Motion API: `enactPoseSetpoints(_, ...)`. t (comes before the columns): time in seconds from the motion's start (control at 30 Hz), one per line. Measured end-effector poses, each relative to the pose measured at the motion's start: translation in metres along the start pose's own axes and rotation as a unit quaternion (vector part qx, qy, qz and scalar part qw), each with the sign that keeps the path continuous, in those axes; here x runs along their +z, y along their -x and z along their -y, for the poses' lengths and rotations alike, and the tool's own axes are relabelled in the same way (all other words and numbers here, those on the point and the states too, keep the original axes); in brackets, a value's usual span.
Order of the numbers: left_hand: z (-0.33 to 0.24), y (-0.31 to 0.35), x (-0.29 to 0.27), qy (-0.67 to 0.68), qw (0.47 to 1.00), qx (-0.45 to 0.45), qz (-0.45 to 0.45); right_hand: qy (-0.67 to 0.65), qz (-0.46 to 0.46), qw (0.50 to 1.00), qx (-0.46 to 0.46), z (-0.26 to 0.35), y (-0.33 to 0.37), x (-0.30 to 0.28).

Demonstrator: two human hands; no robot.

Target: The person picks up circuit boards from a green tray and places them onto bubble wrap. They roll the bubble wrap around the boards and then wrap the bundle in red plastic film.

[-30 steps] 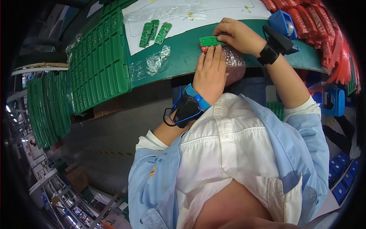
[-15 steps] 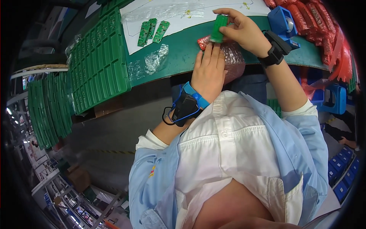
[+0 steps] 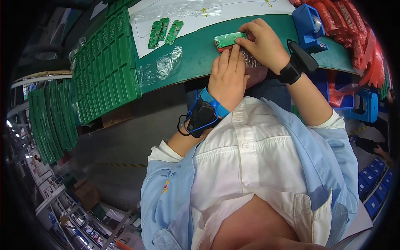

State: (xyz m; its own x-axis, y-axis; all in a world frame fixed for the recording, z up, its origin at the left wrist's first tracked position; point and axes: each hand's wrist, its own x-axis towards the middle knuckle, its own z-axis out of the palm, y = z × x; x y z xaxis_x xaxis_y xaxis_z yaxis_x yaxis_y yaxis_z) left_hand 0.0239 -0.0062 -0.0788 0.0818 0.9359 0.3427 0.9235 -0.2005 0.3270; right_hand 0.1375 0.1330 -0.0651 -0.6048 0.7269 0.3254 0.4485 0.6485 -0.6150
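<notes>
The thumb and index finger of the right hand (image 3: 267, 46) pinch the right end of a green circuit board (image 3: 227, 40); its long axis runs roughly left to right, near the front edge of the green work surface (image 3: 196, 48). The left hand (image 3: 227, 83) is palm down with fingers extended and unclenched, the fingertips at the near edge of the board. A red wrapped piece (image 3: 221, 49) shows beneath the board's left end; whether the two are in contact cannot be determined. Pinkish translucent wrap (image 3: 256, 74) lies below the right hand and beside the left. A blue strap (image 3: 217, 107) encircles the left wrist; a black band (image 3: 289, 74) encircles the right. To the left, crumpled clear plastic (image 3: 169, 62) rests on the work surface. Beyond it, three loose circuit boards (image 3: 164, 30) lie close together on a white sheet (image 3: 142, 43). A green compartmented tray (image 3: 125, 79) stands at the far left of the work surface. To the right of the hands are a blue tape dispenser (image 3: 304, 33) and, beyond it, red wrapped packs (image 3: 341, 26).
</notes>
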Motion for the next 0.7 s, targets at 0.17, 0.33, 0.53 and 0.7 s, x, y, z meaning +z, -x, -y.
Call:
enactPoseSetpoints(0.17,-0.001,0.001,-0.002,-0.008,1.0,-0.018,0.006,0.011,0.077,0.997,0.007,-0.006,-0.007,-0.008)
enactPoseSetpoints(0.33,0.0,-0.002,-0.004,-0.063,0.998,-0.011,-0.024,-0.037,0.123,0.991,-0.042,-0.027,-0.02,-0.009)
enactPoseSetpoints(0.53,0.008,-0.002,-0.001,-0.048,0.999,0.007,0.001,-0.036,0.182,0.98,-0.075,-0.014,-0.029,-0.013)
enactPoseSetpoints(0.7,-0.001,-0.001,-0.004,-0.023,0.999,0.012,-0.018,0.044,0.256,0.961,-0.092,-0.019,-0.039,-0.022)
